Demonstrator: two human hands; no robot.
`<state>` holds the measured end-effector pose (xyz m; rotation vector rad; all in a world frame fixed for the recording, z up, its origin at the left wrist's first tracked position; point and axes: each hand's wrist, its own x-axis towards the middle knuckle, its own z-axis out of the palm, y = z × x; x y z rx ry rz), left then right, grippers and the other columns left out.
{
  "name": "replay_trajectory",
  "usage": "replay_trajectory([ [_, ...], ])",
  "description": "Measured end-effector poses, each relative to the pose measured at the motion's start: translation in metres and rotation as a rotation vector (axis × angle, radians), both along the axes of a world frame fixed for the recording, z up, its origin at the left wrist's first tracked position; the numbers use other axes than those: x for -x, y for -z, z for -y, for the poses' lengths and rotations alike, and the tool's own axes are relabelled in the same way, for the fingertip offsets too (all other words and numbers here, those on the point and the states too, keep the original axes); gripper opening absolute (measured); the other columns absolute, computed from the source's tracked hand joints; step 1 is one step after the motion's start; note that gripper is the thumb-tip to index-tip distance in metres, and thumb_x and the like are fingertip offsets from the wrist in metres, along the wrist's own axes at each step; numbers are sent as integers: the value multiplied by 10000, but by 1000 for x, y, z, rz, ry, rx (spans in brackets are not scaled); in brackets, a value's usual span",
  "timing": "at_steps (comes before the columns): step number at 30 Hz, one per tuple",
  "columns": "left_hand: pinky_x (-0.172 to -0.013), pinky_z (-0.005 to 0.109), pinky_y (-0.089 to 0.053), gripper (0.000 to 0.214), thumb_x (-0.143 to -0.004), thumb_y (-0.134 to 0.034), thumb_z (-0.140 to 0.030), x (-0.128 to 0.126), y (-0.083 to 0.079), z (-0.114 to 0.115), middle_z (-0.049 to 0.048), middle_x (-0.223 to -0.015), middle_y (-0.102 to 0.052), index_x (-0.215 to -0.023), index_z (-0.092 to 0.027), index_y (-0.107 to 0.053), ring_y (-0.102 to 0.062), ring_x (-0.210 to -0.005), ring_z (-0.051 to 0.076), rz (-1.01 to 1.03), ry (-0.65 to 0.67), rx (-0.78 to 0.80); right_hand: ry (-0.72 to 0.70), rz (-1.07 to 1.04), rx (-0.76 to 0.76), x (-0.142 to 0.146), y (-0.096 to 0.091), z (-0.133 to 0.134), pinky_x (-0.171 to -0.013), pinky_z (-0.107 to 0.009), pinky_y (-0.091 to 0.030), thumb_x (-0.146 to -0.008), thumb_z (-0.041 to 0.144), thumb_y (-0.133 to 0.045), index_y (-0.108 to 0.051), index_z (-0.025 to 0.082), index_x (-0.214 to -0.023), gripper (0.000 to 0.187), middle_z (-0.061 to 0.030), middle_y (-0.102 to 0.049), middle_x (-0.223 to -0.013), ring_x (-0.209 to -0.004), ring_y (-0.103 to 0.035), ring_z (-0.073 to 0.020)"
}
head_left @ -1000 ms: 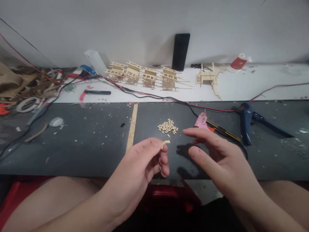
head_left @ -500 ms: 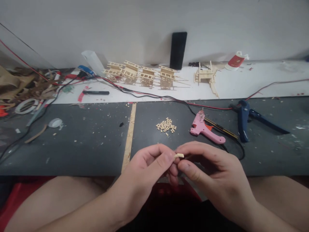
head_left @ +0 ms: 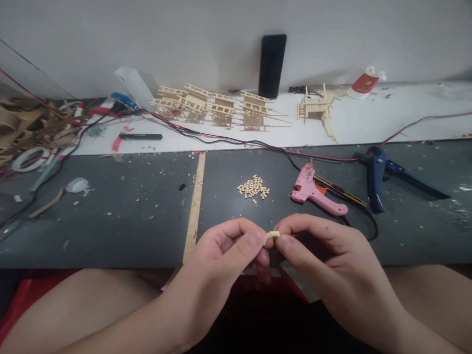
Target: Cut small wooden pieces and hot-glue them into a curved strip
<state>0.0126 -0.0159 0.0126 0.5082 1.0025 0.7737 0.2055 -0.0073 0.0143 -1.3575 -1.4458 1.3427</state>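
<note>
A curved sliver of pale wood (head_left: 272,236) sits pinched at the meeting of a person's two bare hands, held above the front edge of a dark grey desk (head_left: 121,236). The left hand (head_left: 217,265) has a closed grip on one end between thumb and bent forefinger, while the right hand (head_left: 332,265) closes its grip on the other end, thumb and fingertips curled in. The bent piece is short and thin, its arc facing up. Just beyond the hands lies a loose pile of small pale wooden blocks (head_left: 253,187), with a pink hot glue gun (head_left: 313,192) lying to its right and a blue-handled hand tool (head_left: 376,179) further along. Miniature wooden carts (head_left: 221,108) stand in a row on a white board behind.
</note>
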Motion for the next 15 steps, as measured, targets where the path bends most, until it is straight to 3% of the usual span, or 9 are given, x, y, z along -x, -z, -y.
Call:
replay_trajectory([
  [4,-557,155,-447,408,-976,-880,-498,1,0,0,-15,-743,-674,-798,-176,-704,-627,-648,94,-14,13,16,22,-29,53,-1,3,1,-555,-176,-582,-999,343,-704,-770,253,-846,189,-1,-773,-766,-655,-715,-139],
  [15,-660,214,-471,390,-967,-872,-510,2,1,-1,-16,-735,-662,-823,-185,-713,-616,-691,124,-31,-12,40,99,-195,-19,-10,8,-11,-637,-198,-596,-1068,350,-700,-694,249,-827,262,16,-700,-760,-672,-696,-128],
])
